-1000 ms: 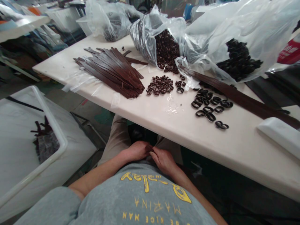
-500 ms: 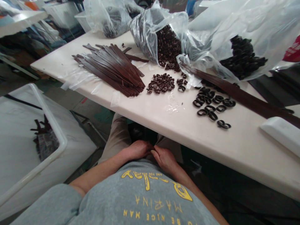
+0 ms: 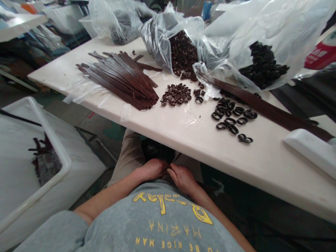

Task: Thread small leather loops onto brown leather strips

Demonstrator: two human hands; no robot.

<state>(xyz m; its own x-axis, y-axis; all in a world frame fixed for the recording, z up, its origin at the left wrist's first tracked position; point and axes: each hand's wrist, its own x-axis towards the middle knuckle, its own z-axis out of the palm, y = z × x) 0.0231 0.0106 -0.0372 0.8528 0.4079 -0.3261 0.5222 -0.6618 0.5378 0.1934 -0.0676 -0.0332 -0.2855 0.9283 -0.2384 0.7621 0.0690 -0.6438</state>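
One bag point(image 3: 154, 43) holds brown loops point(image 3: 183, 52); another bag point(image 3: 296, 29), black pieces point(image 3: 264, 66); bin point(image 3: 65, 159), strips point(image 3: 47, 162).

Your shirt point(image 3: 118, 217) is grey, printed with yellow lettering point(image 3: 162, 205); your trousers point(image 3: 130, 150) are greyish beige. The tabletop point(image 3: 162, 124) before you is off-white. The fanned strips point(image 3: 123, 82) are dark brown, as are the small loops point(image 3: 176, 95) beside them; the larger loops point(image 3: 231, 120) are black. The middle plastic bag point(image 3: 156, 40) is clear with whitish sheen; a package point(image 3: 319, 56) at your far right is red and white. The bin point(image 3: 82, 159) at your left is white.
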